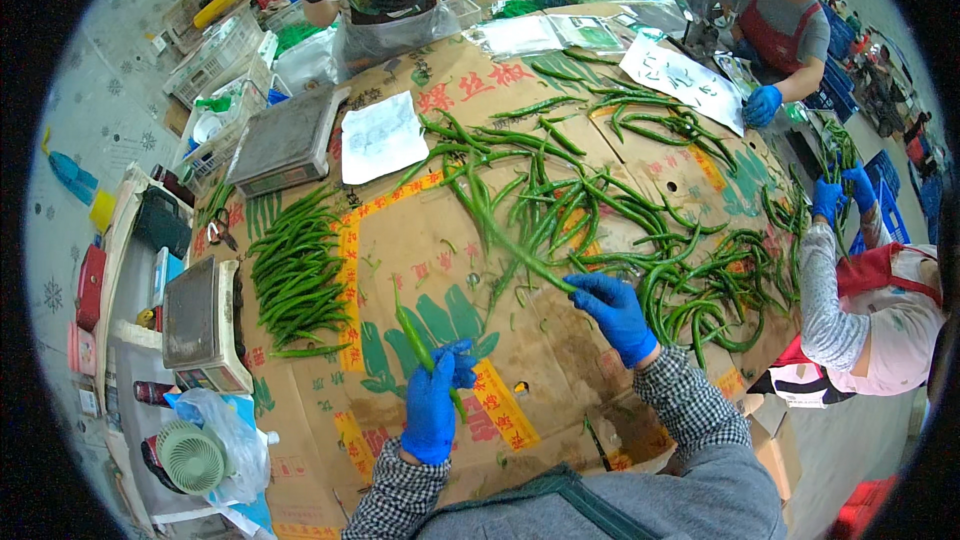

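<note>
My left hand (430,415), in a blue glove, is closed around a long green chili pepper (413,338). One end of that pepper points up and away from me, and the other shows below my fingers. My gloved right hand (618,320) pinches the near end of another long chili pepper (530,258), which is smeared by motion and stretches toward the far left. Beyond my right hand spreads a loose heap of green chili peppers (640,202). Left of my hands lies a neat stack of chili peppers (298,265), mostly side by side.
Printed cardboard (400,260) covers the table. Two scales (290,140) stand along its left side, with scissors (222,228) between them. A green fan (192,457) sits at the lower left. Paper sheets (383,138) lie farther back. Co-workers (785,25) stand at the far side and right.
</note>
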Action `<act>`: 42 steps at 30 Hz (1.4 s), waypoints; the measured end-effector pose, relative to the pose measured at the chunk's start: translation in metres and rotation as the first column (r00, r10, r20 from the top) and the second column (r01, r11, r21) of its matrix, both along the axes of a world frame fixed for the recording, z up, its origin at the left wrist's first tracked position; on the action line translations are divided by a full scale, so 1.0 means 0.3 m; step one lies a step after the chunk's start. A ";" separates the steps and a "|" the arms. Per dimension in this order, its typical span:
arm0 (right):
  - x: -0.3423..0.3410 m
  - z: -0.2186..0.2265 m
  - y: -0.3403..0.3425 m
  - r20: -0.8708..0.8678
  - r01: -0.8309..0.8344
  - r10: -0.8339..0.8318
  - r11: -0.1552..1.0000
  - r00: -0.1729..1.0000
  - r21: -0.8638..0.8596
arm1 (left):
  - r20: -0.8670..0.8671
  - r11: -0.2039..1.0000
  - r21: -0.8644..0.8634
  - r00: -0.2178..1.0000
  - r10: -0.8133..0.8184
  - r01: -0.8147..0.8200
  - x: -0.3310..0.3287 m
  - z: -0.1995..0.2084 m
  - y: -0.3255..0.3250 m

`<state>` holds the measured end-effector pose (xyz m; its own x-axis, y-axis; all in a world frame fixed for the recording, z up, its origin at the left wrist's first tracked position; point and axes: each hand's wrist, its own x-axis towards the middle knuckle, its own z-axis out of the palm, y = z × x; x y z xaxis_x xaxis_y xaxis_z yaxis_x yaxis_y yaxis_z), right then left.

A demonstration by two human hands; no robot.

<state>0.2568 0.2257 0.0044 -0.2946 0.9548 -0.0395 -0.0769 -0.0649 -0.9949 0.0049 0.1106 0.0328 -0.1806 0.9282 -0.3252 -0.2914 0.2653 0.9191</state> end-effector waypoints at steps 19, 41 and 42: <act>0.388 0.072 -0.699 0.262 -0.048 0.044 0.999 0.964 0.009 | -0.290 0.774 -0.003 0.740 -0.607 0.633 0.445 0.055 -0.183; 1.144 -0.231 -1.461 0.590 0.078 0.738 0.601 0.328 -0.795 | -0.063 0.907 -0.102 0.908 -0.415 0.408 0.255 0.014 -0.187; 1.184 -0.291 -1.519 0.682 -0.061 0.723 0.680 -0.110 -0.731 | -0.027 0.924 -0.097 0.927 -0.374 0.370 0.221 0.012 -0.189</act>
